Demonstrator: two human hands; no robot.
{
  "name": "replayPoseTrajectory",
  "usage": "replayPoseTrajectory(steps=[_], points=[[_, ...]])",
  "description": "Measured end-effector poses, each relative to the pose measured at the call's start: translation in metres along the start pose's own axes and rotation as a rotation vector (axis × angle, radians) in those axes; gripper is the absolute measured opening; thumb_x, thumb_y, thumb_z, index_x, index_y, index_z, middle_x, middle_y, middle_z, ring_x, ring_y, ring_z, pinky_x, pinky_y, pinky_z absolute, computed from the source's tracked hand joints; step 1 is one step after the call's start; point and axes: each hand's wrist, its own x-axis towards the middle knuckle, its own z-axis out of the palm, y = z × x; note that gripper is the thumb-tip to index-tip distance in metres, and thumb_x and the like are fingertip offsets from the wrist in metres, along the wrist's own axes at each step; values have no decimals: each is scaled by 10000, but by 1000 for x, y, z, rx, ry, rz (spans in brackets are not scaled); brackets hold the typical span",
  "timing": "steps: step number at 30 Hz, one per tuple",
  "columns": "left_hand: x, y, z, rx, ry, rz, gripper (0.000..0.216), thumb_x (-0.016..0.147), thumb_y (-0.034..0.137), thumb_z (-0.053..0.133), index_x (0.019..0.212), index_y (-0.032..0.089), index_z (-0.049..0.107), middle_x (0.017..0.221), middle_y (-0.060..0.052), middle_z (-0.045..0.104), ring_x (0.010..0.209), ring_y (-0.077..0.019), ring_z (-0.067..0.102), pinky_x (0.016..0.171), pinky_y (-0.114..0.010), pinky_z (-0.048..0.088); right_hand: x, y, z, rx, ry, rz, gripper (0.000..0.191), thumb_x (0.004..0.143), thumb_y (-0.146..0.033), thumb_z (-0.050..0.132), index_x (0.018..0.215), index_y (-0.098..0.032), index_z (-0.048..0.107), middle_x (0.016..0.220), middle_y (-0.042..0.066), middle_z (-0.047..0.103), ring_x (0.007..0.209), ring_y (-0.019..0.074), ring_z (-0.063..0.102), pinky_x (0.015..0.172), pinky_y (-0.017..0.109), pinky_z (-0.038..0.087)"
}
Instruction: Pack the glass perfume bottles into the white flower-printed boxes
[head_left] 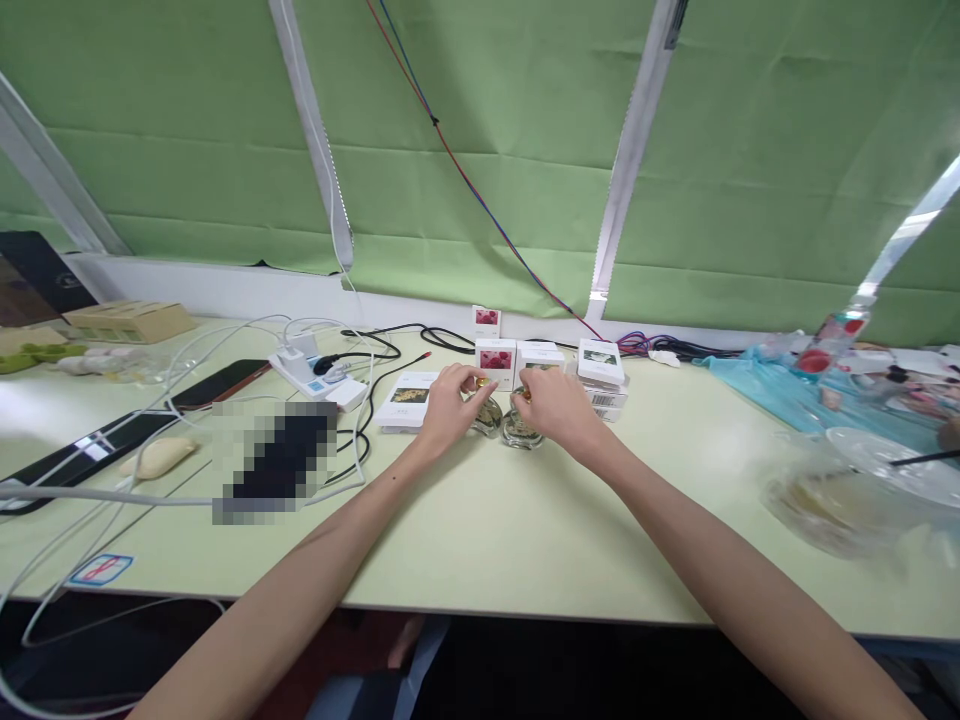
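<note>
Two small rounded glass bottles with gold-coloured tops stand side by side near the middle of the table. My left hand (448, 402) pinches the top of the left glass bottle (489, 420), which looks slightly tilted. Closed round the top of the right glass bottle (521, 433) is my right hand (561, 405), its fingers partly hiding the cap. Behind them are white boxes with flower pictures, among them a box with a red flower picture (495, 358). Another white box (401, 408) lies flat beside my left hand, and stacked white boxes (600, 365) sit beyond my right.
At left lie a power strip (311, 375), tangled white and black cables, a pale mouse-shaped object (159, 457) and dark phone-like devices. On the right are a clear plastic container (814, 500), a blue plastic sheet (765, 385) and a bottle (832, 335). A green curtain (480, 200) hangs behind.
</note>
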Motion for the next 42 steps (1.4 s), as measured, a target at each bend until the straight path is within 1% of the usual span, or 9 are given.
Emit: replayPoseTrajectory(steps=[8, 12, 17, 19, 22, 27, 33, 38, 42], points=[[-1, 5, 0, 12, 29, 6, 166, 932, 359, 599, 899, 207, 659, 819, -25, 650, 762, -177, 581, 784, -331, 467, -11, 5, 21, 72, 71, -27, 297, 1015, -413, 472, 1054, -188, 662, 1089, 128, 656, 845, 238, 663, 629, 296, 368], [-4, 8, 1, 75, 135, -25, 174, 952, 361, 575, 945, 208, 658, 877, -50, 637, 870, -208, 574, 833, -350, 460, -16, 7, 29, 128, 112, -47, 297, 1022, -393, 460, 1126, -192, 653, 1081, 110, 667, 867, 236, 666, 617, 285, 350], [-4, 17, -4, 232, 268, -130, 212, 960, 387, 555, 946, 205, 662, 972, -90, 617, 1036, -263, 542, 812, -353, 438, -19, 16, 38, 212, 117, -93, 319, 1022, -383, 476, 1250, -202, 604, 987, 82, 725, 854, 233, 674, 633, 280, 351], [-4, 22, -6, 297, 239, -213, 243, 977, 405, 515, 970, 212, 663, 1010, -92, 614, 1063, -268, 553, 777, -343, 427, -20, 19, 42, 245, 120, -105, 340, 1019, -382, 488, 1295, -203, 574, 942, 68, 737, 822, 228, 674, 640, 277, 354], [-4, 27, -8, 339, 122, -326, 325, 1009, 460, 429, 999, 228, 655, 1049, -79, 621, 972, -245, 605, 750, -336, 417, -21, 22, 47, 285, 127, -122, 376, 1004, -382, 513, 1330, -197, 541, 917, 59, 738, 787, 227, 667, 652, 275, 360], [-6, 31, -8, 341, 4, -405, 403, 1015, 533, 359, 986, 241, 635, 1067, -73, 664, 939, -259, 625, 798, -356, 413, -23, 20, 51, 298, 125, -116, 427, 963, -354, 573, 1354, -196, 503, 931, 64, 723, 789, 227, 656, 650, 270, 356], [-5, 34, -9, 344, -36, -429, 429, 972, 609, 403, 1049, 246, 617, 1079, -74, 686, 913, -263, 636, 796, -360, 413, -23, 17, 56, 294, 137, -94, 375, 967, -330, 568, 1312, -201, 498, 980, 76, 706, 785, 217, 637, 639, 263, 339], [-6, 39, -7, 367, -64, -428, 430, 894, 634, 529, 1067, 246, 601, 1054, -66, 691, 906, -269, 647, 767, -361, 419, -25, 15, 55, 286, 119, -76, 347, 980, -330, 553, 1296, -201, 493, 1030, 85, 698, 798, 217, 642, 634, 264, 337], [-9, 34, -2, 385, -79, -362, 432, 838, 595, 628, 1096, 252, 582, 1066, -55, 681, 885, -263, 648, 744, -360, 433, -25, 13, 54, 280, 116, -63, 349, 988, -329, 541, 1308, -205, 480, 1077, 97, 694, 830, 224, 655, 640, 268, 343]])
